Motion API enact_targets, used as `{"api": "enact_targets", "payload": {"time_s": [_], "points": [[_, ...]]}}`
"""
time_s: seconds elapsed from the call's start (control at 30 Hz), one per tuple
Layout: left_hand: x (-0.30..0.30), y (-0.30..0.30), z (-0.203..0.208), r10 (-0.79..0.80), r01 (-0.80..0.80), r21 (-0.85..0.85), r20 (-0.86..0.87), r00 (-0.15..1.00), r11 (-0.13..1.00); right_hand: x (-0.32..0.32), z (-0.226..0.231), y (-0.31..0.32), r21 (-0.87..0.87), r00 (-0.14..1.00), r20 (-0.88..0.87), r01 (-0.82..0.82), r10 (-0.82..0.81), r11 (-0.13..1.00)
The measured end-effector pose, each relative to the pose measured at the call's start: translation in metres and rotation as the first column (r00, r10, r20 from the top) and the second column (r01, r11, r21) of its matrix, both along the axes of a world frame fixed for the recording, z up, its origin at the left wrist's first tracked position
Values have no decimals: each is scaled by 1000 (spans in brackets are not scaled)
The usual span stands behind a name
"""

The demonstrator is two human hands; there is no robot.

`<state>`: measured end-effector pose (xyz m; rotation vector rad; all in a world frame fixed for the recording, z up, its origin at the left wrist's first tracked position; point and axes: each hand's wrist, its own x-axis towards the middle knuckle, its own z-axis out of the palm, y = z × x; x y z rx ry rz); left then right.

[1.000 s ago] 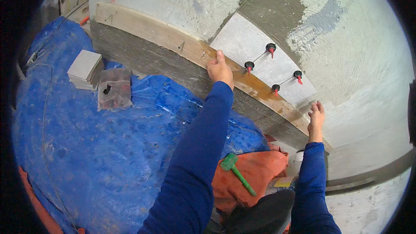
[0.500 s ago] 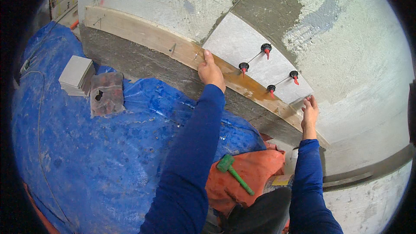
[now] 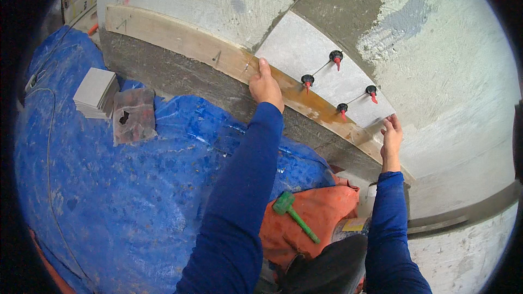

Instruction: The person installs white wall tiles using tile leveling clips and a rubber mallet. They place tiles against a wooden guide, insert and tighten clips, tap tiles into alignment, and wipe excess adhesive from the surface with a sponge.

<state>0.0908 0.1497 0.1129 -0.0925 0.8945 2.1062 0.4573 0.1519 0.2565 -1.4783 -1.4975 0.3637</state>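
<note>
Pale grey tiling (image 3: pixel 305 49) lies against the rough wall, just above a long wooden board (image 3: pixel 169 30). Black round levelling clips with red tips, among them one (image 3: pixel 336 57) near the upper edge, sit in two pairs. A thin line joins each pair. My left hand (image 3: pixel 267 84) rests on the board by the tiling's lower left corner, one digit pointing up. Its other fingers are mostly hidden. At the tiling's right corner, my right hand (image 3: pixel 391 137) has its fingers curled against the edge.
Nails (image 3: pixel 217 56) stick out of the board. Grey mortar (image 3: pixel 346 2) coats the wall above the tiling. A blue tarp (image 3: pixel 120 196) carries a tile stack (image 3: pixel 95 92) and a dirty plastic bag (image 3: pixel 134 114). A green mallet (image 3: pixel 294 215) lies on orange cloth (image 3: pixel 327 207) near my knee.
My right fingertips have risen slightly, up to the tiling's right corner. My left hand stays by the lower left corner. The view has shifted a little.
</note>
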Motion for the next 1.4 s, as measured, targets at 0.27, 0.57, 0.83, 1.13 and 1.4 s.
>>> {"api": "enact_targets", "payload": {"time_s": [0.27, 0.57, 0.83, 1.13, 1.4], "points": [[-2, -6, 5, -27, 27, 27, 9, 1000, 999, 9, -5, -4, 16, 1000, -13, -16, 17, 1000], [-2, 0, -5, 29, -28, 51, -18, 999, 998, 49, -42, -55, 75, 978, 207, -49, 32, 996], [6, -23, 9, 166, -245, -172, -376, 912, 954, 56, -84, -117, -41, 970, 203, -124, 130, 991], [15, -30, 17, 200, -366, -201, -559, 805, 909, -8, -95, -147, -219, 831, 248, -452, 498, 865], [-1, -23, -2, 252, -407, -124, -614, 748, 905, 11, -143, -145, -514, 581, 201, -622, 789, 590]]}}
